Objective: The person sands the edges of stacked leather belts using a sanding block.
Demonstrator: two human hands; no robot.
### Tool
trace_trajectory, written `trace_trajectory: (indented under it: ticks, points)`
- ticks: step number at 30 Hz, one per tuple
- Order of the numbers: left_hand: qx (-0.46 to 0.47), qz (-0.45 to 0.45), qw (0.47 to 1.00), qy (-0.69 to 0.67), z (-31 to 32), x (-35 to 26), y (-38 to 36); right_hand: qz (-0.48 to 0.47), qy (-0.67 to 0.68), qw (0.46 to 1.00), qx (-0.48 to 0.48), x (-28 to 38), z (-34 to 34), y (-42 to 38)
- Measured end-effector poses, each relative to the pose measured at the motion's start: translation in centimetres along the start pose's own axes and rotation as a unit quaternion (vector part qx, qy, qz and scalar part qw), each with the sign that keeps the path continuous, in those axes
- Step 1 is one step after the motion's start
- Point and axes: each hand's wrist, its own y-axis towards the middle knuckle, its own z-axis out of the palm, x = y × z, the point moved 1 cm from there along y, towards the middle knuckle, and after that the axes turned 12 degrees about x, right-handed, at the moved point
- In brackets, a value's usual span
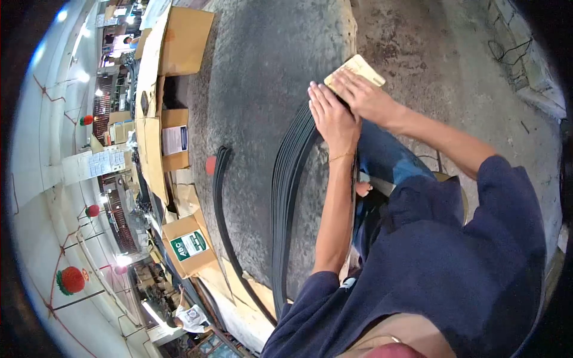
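- Left hand (pixel 335 122): palm down, fingers straight and lying side by side over the upper end of the strip bundle, seemingly to keep the ends level; thumb hidden, so cannot tell whether it pinches.
- Right hand (pixel 365 100): just beside and partly against the left, fingers extended together over the pale yellow pad; its underside is hidden, so cannot tell how firmly it holds.
- Yellow pad (pixel 372 70): under the right hand's fingers, at the table's edge; presumably held there to bear on the strip ends.
- Strip bundle (pixel 289 161): many black strips, side by side, running from beneath the left hand in a long curve back toward the wearer; likely laid parallel so they stay in order.
- Table (pixel 268 65): dark, worn top under the bundle, extending left of both hands.
- Thinner strip bundle (pixel 219 203): well left of the left hand, apart from the main bundle, perhaps set aside to keep lots separate.
- Red disc (pixel 210 165): just beside that bundle's end.
- Cardboard box (pixel 190 243): farther left, beyond the table, green-labelled.
- Person in white shirt (pixel 192 318): far off, well apart from both hands.
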Motion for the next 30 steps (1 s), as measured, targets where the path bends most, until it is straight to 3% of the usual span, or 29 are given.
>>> trace_trajectory:
  ticks: [3, 8, 10, 11, 15, 17, 18, 20, 24, 27, 28, 30]
  points:
    - [0.002, -0.012, 1.000, 0.001, -0.4, -0.3, 0.1, 0.053, -0.027, 0.997, 0.059, -0.9, -0.5, -0.2]
    - [-0.003, -0.011, 1.000, -0.007, -0.3, -0.4, 0.0, 0.019, -0.037, 0.998, 0.048, -1.1, -0.4, -0.7]
    - [-0.011, -0.021, 0.999, -0.024, -0.4, -0.3, -0.1, 0.040, -0.010, 0.992, 0.116, -1.5, -2.9, -0.1]
    - [-0.014, -0.016, 1.000, -0.021, -0.2, -0.2, -0.4, 0.015, 0.041, 0.998, 0.054, -1.4, -4.2, 0.6]
    - [-0.013, -0.007, 1.000, -0.011, 0.0, 0.0, -0.6, -0.049, 0.002, 0.997, 0.055, -0.2, -2.1, 1.4]
    - [-0.025, -0.005, 1.000, -0.012, 0.1, -0.2, 0.0, -0.005, -0.110, 0.980, 0.164, -1.0, -3.2, 2.6]
    - [-0.025, -0.008, 1.000, -0.011, -0.1, -0.1, -0.8, -0.028, -0.133, 0.974, 0.181, -2.1, -3.0, 3.2]
    - [-0.010, -0.020, 0.999, -0.026, 0.0, -0.4, 0.0, -0.089, -0.133, 0.985, 0.057, -3.0, -2.4, 3.5]
    - [0.002, -0.029, 1.000, -0.006, -0.1, -0.5, 0.0, -0.108, -0.009, 0.994, -0.031, -2.1, -0.1, 2.7]
    - [-0.002, -0.030, 1.000, -0.001, -0.2, -0.3, -0.2, -0.050, -0.176, 0.944, 0.276, -2.3, -4.6, 4.2]
    - [0.003, -0.029, 1.000, 0.002, -0.2, -0.5, 0.0, -0.046, -0.181, 0.944, 0.273, -2.7, -4.1, 4.2]
    - [0.010, -0.031, 0.999, -0.001, -0.1, -0.8, 0.2, -0.076, -0.137, 0.977, 0.144, -3.0, -2.9, 3.7]
